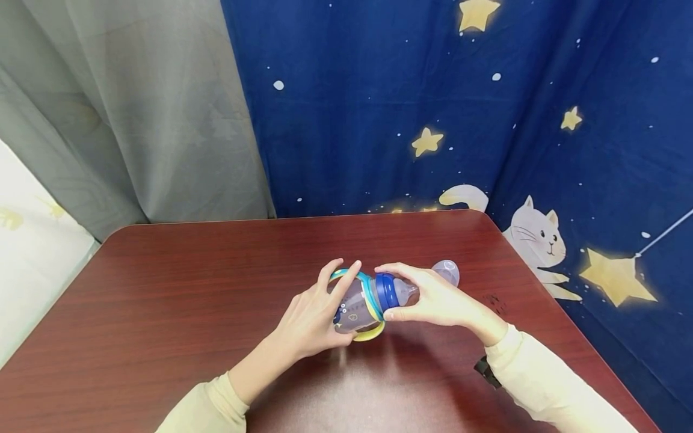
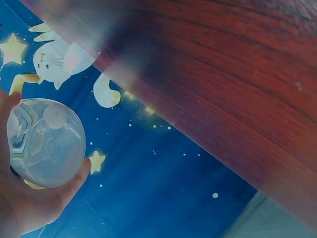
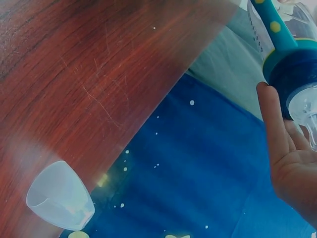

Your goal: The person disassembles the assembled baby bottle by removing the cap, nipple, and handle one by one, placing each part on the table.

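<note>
A clear baby bottle (image 1: 353, 310) with a blue collar (image 1: 387, 291) lies sideways between my hands, its nipple (image 1: 405, 291) pointing right. My left hand (image 1: 311, 319) grips the bottle's body, and its round base (image 2: 49, 144) faces the left wrist view. Around the neck sits a teal and yellow two-handled holder (image 1: 370, 332). My right hand (image 1: 433, 297) pinches the blue collar between thumb and fingers. In the right wrist view, the collar (image 3: 292, 74) and nipple (image 3: 306, 106) show beside the right fingers. Part of the nipple is hidden by the right hand in the head view.
A translucent bottle cap (image 3: 60, 196) stands on the dark red wooden table (image 1: 189, 288), just beyond my right hand. A grey curtain (image 1: 162, 120) and a blue star-patterned curtain (image 1: 368, 120) hang behind the table. Something black (image 1: 487, 371) shows by the right sleeve.
</note>
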